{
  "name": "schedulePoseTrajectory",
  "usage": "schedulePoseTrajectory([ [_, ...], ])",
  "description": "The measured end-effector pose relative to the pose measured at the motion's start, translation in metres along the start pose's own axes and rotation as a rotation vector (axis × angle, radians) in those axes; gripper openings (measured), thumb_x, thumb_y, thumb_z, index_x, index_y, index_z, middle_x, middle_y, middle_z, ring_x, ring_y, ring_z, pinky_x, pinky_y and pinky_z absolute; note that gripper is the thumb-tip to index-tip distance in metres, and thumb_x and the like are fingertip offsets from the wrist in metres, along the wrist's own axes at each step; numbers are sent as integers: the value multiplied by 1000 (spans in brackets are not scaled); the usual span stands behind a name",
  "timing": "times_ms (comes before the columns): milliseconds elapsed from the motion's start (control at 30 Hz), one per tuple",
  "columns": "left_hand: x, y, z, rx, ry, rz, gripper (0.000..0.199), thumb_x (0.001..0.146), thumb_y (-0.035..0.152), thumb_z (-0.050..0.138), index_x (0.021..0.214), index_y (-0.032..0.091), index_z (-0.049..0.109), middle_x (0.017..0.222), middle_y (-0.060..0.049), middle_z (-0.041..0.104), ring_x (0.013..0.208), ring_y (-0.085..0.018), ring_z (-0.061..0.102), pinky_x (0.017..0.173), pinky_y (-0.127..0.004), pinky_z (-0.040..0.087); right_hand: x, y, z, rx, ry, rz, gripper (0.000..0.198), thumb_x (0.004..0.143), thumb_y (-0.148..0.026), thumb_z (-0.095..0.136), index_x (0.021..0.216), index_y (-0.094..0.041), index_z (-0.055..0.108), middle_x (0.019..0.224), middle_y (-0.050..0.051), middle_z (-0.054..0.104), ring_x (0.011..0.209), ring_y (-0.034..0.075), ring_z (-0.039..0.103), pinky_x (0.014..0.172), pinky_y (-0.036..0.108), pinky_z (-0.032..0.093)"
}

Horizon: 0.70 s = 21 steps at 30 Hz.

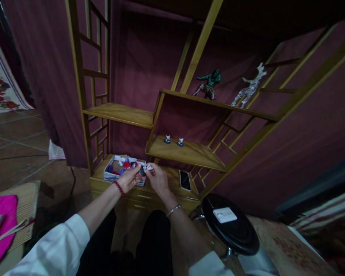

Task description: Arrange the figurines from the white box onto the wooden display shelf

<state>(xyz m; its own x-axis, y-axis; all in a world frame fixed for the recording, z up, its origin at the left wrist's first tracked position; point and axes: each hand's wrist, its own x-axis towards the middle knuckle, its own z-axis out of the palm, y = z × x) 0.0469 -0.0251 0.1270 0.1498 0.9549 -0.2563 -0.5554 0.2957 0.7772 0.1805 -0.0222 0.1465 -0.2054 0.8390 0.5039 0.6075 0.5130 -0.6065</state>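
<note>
My left hand (pixel 130 179), a red bead bracelet on its wrist, pinches the dark base of a small figurine (pixel 145 169). My right hand (pixel 158 179), wearing a silver bangle, has its fingertips closed on the white and red upper part. Whether base and top are joined, I cannot tell. Just left of the hands sits an open box (pixel 105 173) with red, blue, purple and white small pieces. On the shelf above stand two similar figurines, a left one (pixel 167 139) and a right one (pixel 181 142), upright on dark bases.
A phone (pixel 185 180) lies on the cabinet top, right of my hands. The middle shelf (pixel 189 154) overhangs behind them. Higher up stand a green-and-brown figure (pixel 209 83) and a clear statue (pixel 248 87). A black round stool (pixel 230 226) holds a white packet (pixel 224 215).
</note>
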Motion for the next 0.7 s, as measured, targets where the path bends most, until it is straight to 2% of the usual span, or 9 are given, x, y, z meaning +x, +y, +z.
schedulePoseTrajectory([
  [167,-6,5,4,-40,-38,25,17,77,27,54,87,13,54,70,-4,64,51,-9,59,51,-19,49,1,-2,-1,66,-20,5,22,74,-21,50,94,-23,59,86,1,63,66,11,58,65,21,45],
  [333,-8,6,3,-76,-51,13,14,78,25,53,84,13,55,70,-5,64,56,-10,60,54,-20,50,3,1,-2,77,-16,10,24,74,-21,52,97,-23,60,88,1,63,67,11,58,66,22,46],
  [500,-12,7,-1,-115,-143,-28,13,80,18,49,89,11,56,75,-8,65,63,-12,62,59,-20,49,4,1,-7,33,-46,-28,27,75,-20,50,101,-21,59,88,3,62,72,13,58,70,24,46],
  [700,-16,7,-4,-175,-209,-8,16,77,8,48,90,11,56,77,-7,65,70,-14,63,67,-23,49,6,1,-14,-12,-104,-65,27,77,-19,47,102,-20,59,85,4,60,72,13,57,68,24,46],
])
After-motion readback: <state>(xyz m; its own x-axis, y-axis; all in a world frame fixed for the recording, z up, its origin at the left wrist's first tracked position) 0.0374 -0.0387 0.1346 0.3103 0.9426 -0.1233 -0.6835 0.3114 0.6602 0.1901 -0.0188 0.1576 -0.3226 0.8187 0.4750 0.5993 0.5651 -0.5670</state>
